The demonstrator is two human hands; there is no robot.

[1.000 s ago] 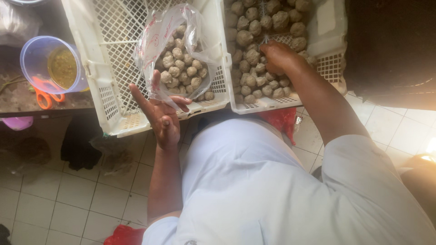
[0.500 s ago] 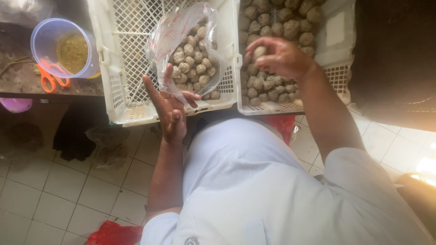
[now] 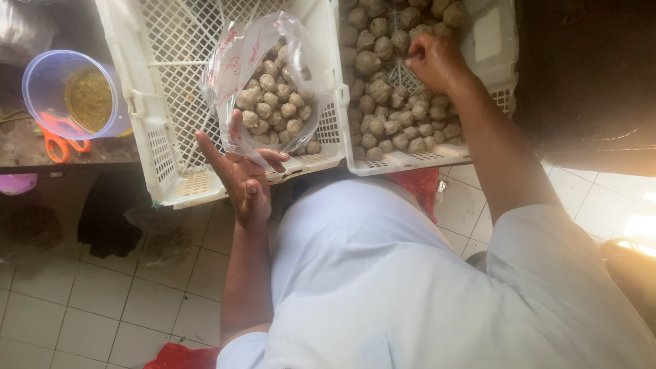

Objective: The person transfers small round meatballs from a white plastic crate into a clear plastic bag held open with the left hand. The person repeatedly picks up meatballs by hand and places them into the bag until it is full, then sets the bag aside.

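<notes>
While half a second ago the right hand [image 3: 437, 63] was lifted off the pile with a ball or two cupped in its fingers, it has now gone back down into the right crate [image 3: 492, 41], fingers curled and pressed into the heap of brownish meatballs [image 3: 383, 102]; whether it pinches any cannot be told from above. That looks like one more scoop being gathered, so the filling is judged to be midway. The left hand [image 3: 244, 179] has kept its place at the near rim of the left crate [image 3: 157, 123], fingers spread, with thumb and a finger holding up the lower edge of the clear plastic bag [image 3: 266, 89]. The bag sits inside the left crate, mouth open and tilted toward the right one, already holding a good mound of balls.

Between the two crates runs a doubled white wall that each handful must clear. On the dark desk [image 3: 27, 147] to the left stand a blue cup of greenish sauce [image 3: 78, 96] and orange scissors [image 3: 61, 140], well apart from both hands. Below, a tiled floor [image 3: 89, 287].
</notes>
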